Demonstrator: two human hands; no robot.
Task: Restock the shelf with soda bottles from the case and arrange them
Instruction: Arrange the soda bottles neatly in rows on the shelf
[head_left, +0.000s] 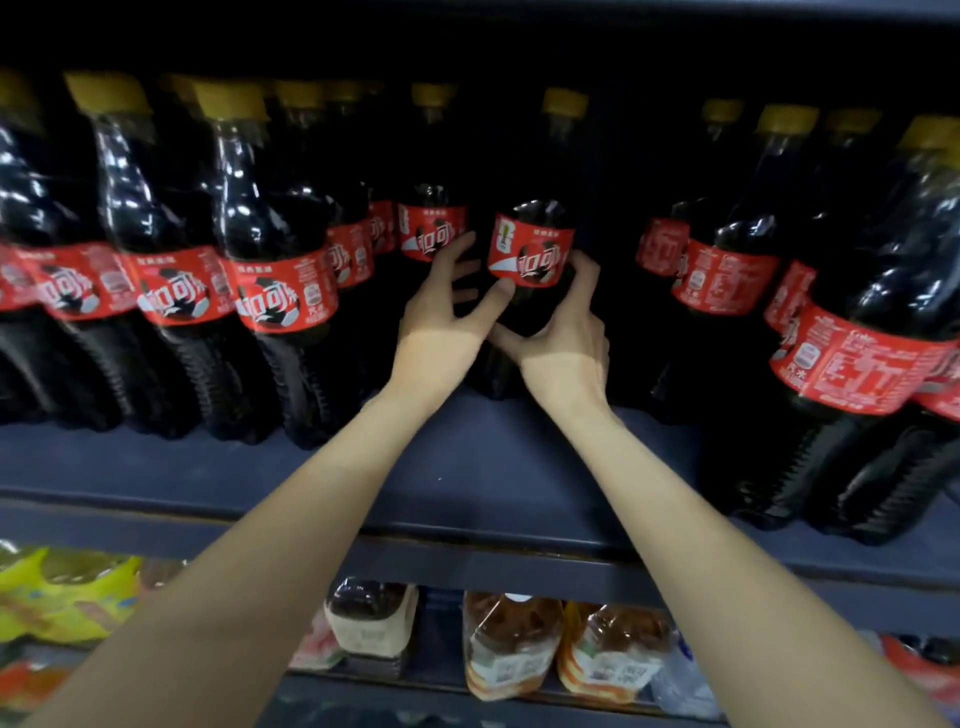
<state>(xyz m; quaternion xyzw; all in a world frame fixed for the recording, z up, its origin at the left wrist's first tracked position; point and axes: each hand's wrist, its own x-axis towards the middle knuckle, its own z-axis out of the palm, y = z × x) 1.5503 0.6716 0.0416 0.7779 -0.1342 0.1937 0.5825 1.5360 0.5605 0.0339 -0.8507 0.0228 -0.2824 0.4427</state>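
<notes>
Setting: dim shop shelving fills our view, with a dark blue shelf board (493, 467) running under both forearms.
Task's thing: the cola bottle (530, 260) stands upright on that board, set back between our two hands, red label toward us and yellow cap above.
Left hand: our left hand (441, 306) wraps the bottle's left flank, thumb curled across the front just under the label, fingers reaching round behind.
Right hand: our right hand (563, 332) clasps the right flank, fingers curled round the label's edge, thumb low on the front.
Handling: we judge it full, so fairly heavy for its shape; the plastic wall is stiff under pressure yet smooth and glossy, likely slippery.
Where to hold: the waist at and just below the label, as we grip now, looks safest; the tall neck would tip it.
Neighbours: filled rows of the same bottles (270, 249) stand left of our left hand, and more bottles (727, 270) right of our right hand.
Contents: each bottle holds dark soda nearly to the neck.
Below our arms: a lower shelf carries amber drink bottles (511, 644) and yellow packs (62, 597).
Case: not in view.
</notes>
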